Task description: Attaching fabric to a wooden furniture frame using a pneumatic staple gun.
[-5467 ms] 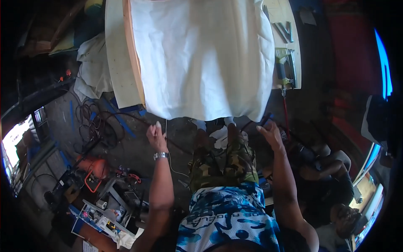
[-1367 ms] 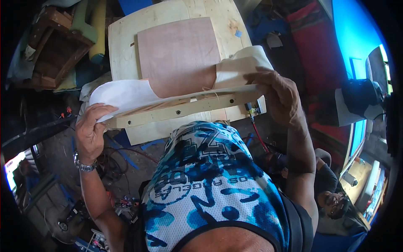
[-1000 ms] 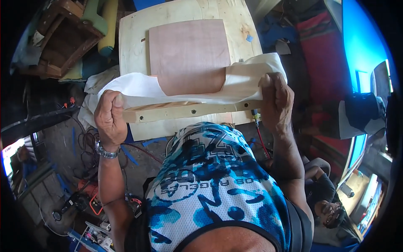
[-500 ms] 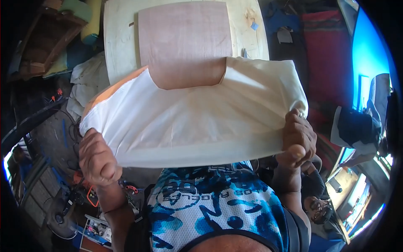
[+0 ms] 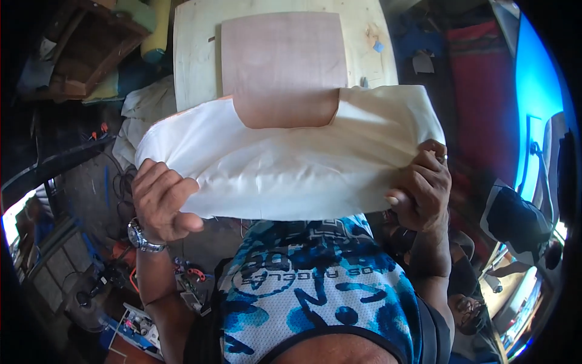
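A wide white-backed sheet of cover material (image 5: 291, 164) spans the space between my hands, with a thin orange-brown edge showing at its upper left. Its far side has a cut-out bordering a brown curved panel (image 5: 282, 54). My left hand (image 5: 159, 197), with a metal watch at the wrist, has bent fingers over the sheet's left end; its thumb sticks out near the lower edge. At the other end my right hand (image 5: 424, 188) is closed round the sheet, thumb pointing inward. The underside of the sheet and the fingertips behind it are hidden.
Beneath the panel is a pale wooden table (image 5: 197, 60), with a small blue piece (image 5: 378, 47) on it. A wooden frame (image 5: 91, 54) stands far left. Red cloth (image 5: 482, 91) hangs or lies at right. A person (image 5: 470, 309) is at lower right; tools and cables lie at lower left.
The sheet's near edge has come up and bunched slightly. My left hand has moved up and right, its grip loosened from a fist. The right hand has turned and shifted a little.
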### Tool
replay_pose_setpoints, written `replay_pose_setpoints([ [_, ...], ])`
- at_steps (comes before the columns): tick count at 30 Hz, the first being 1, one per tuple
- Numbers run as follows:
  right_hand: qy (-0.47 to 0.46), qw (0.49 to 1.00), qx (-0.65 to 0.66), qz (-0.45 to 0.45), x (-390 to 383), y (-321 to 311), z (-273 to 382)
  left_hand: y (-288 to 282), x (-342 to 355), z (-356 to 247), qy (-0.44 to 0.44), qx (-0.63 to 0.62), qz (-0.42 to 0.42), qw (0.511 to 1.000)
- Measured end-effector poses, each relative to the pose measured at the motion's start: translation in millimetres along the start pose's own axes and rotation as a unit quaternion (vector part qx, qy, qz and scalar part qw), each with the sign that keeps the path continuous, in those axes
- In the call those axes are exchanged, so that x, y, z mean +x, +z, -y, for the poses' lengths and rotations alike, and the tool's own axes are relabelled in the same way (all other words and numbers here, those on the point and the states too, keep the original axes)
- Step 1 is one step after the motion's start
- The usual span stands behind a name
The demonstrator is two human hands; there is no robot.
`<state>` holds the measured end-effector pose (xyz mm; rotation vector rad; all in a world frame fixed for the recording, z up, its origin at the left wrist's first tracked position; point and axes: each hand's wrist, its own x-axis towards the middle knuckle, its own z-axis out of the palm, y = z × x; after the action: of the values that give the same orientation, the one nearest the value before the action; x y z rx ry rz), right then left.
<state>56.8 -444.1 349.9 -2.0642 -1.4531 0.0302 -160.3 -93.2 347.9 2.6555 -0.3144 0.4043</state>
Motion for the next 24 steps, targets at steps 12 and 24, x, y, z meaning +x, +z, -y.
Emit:
replay_pose_setpoints([
  [12, 0.140, 0.980, -0.018, 0.140, 8, -24, 5, -39, 31, -11, -0.324, -0.118, 0.241, 0.907],
  [24, 0.051, 0.988, 0.033, 0.139, 13, -22, -35, -36, 40, 39, -0.191, -0.201, 0.285, 0.917],
])
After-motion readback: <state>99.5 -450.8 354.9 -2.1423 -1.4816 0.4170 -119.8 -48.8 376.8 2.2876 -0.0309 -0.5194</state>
